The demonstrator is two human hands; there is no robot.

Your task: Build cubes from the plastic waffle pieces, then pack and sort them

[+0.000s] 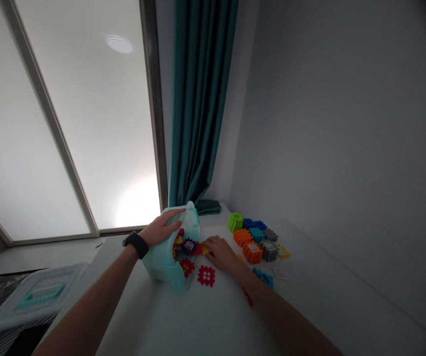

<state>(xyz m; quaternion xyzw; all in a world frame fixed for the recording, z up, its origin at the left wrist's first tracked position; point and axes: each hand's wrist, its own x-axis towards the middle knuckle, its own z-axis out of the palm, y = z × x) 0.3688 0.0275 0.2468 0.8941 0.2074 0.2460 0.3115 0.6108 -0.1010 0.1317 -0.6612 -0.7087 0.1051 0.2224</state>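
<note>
A translucent pale-teal storage bin [157,259] lies tipped on its side, its opening turned right. My left hand [163,227], with a dark watch at the wrist, grips its upper wall near the opening. Inside the mouth are red, yellow and purple interlocking plastic pieces, among them a purple window piece [189,245] and a red piece [187,267]. Just outside, my right hand [218,252] has its fingers closed on a yellow interlocking piece [206,249], partly hidden by them. A flat red window piece [206,276] lies on the table below that hand.
Sorted stacks stand to the right: green [235,222], orange [253,252], grey [269,251] and blue [254,224]. More blue pieces [263,278] and a white window piece [278,273] lie nearer. A clear lid [36,296] is low at left. A teal curtain [201,99] hangs behind the white table [175,321].
</note>
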